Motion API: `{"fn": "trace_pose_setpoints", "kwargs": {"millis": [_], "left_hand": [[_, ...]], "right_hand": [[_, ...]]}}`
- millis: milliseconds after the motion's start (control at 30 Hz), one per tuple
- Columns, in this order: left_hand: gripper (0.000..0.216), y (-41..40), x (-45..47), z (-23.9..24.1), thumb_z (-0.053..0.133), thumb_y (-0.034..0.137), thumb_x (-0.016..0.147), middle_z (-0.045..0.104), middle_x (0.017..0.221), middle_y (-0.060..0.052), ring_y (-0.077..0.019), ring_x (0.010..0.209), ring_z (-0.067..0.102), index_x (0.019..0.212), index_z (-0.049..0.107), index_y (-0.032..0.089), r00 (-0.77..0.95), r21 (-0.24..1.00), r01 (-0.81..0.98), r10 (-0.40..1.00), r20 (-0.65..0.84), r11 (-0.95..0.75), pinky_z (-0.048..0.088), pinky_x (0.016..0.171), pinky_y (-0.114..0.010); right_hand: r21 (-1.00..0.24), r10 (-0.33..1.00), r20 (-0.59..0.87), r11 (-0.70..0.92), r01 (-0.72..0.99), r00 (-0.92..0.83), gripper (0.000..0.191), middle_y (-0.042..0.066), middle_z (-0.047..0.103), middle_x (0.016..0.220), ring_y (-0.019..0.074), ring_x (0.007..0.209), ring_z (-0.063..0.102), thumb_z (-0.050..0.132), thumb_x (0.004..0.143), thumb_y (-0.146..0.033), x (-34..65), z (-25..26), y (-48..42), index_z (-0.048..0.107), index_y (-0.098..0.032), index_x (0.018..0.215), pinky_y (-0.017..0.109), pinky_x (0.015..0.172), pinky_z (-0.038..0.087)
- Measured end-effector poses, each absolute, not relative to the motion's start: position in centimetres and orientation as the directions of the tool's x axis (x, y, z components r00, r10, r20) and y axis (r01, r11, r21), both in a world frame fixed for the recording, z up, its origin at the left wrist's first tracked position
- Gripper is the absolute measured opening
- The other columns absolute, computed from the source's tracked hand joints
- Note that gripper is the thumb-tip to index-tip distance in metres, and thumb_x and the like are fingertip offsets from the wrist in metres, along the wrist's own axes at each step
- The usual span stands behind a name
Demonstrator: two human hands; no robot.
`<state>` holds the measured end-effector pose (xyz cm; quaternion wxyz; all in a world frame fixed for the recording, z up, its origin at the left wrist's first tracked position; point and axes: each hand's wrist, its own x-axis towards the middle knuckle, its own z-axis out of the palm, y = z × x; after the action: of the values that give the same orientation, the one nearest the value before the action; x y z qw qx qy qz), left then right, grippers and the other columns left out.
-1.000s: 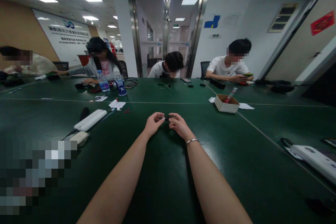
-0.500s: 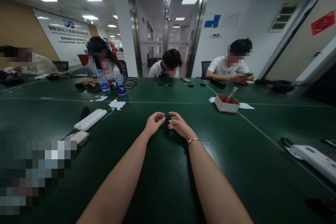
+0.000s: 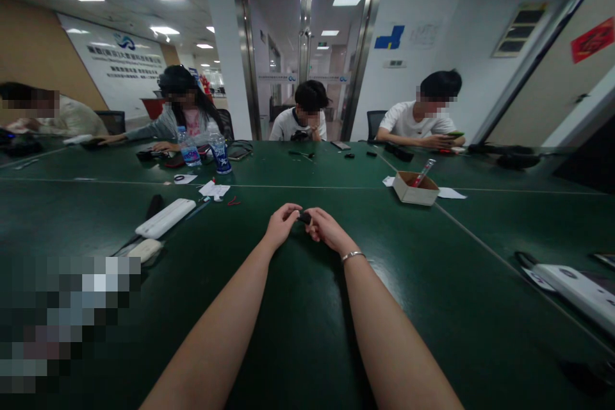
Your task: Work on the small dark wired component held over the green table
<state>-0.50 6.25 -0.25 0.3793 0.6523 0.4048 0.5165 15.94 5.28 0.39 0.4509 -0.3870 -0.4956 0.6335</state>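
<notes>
Between my two hands is a small dark object [image 3: 304,218], held just above the green table [image 3: 307,320]; its kind is too small to make out. My left hand [image 3: 282,226] pinches its left end between thumb and fingertips. From the other side, my right hand [image 3: 327,230] has its fingers curled round the right end. A bracelet [image 3: 353,256] circles my right wrist. Parts of the object are hidden behind my fingers.
Ahead on the right stands an open box [image 3: 416,191] with a tube in it. White power strips lie left [image 3: 166,218] and right [image 3: 576,295]. Two bottles [image 3: 220,155] stand at the far left. Several people sit across the table.
The dark object has tilted slightly, and my right fingers have closed further round it. Across the table, the person in the middle has raised their head a little.
</notes>
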Motion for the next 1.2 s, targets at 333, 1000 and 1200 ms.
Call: {"fn": "trace_pose_setpoints", "kwargs": {"millis": [333,1000,1200], "left_hand": [[0.022,6.31,-0.69,-0.42,0.051,0.032,0.084,0.064,0.084,-0.003,-0.0146,0.074,0.057,0.093,0.066,0.018,0.121,0.905,0.175,0.921,0.371,-0.388,0.046,0.071,-0.026],[0.022,6.41,-0.77,-0.67,0.050,0.032,0.084,0.065,0.086,-0.003,-0.0153,0.077,0.058,0.092,0.066,0.019,0.102,0.898,0.208,0.922,0.373,-0.387,0.045,0.072,-0.026],[0.023,6.46,-0.79,-0.74,0.049,0.033,0.085,0.063,0.083,-0.002,-0.0142,0.072,0.056,0.094,0.066,0.020,0.108,0.904,0.212,0.928,0.355,-0.371,0.045,0.069,-0.026]], "right_hand": [[-0.983,0.949,-0.033,-0.088,-0.162,-0.313,0.035,-0.005,0.056,0.068,0.0063,0.039,0.049,0.066,0.078,-0.038,15.88,0.21,5.42,0.046,-0.022,0.101,0.018,0.035,0.040],[-0.966,0.948,0.027,-0.057,-0.251,-0.317,0.053,-0.006,0.059,0.080,0.0072,0.046,0.057,0.078,0.063,-0.021,15.99,0.14,5.29,0.044,-0.025,0.104,0.021,0.043,0.048],[-0.972,0.946,-0.045,-0.116,-0.205,-0.320,0.037,-0.005,0.056,0.070,0.0083,0.043,0.056,0.068,0.077,-0.036,15.97,0.08,5.39,0.045,-0.022,0.101,0.021,0.042,0.047]]}}
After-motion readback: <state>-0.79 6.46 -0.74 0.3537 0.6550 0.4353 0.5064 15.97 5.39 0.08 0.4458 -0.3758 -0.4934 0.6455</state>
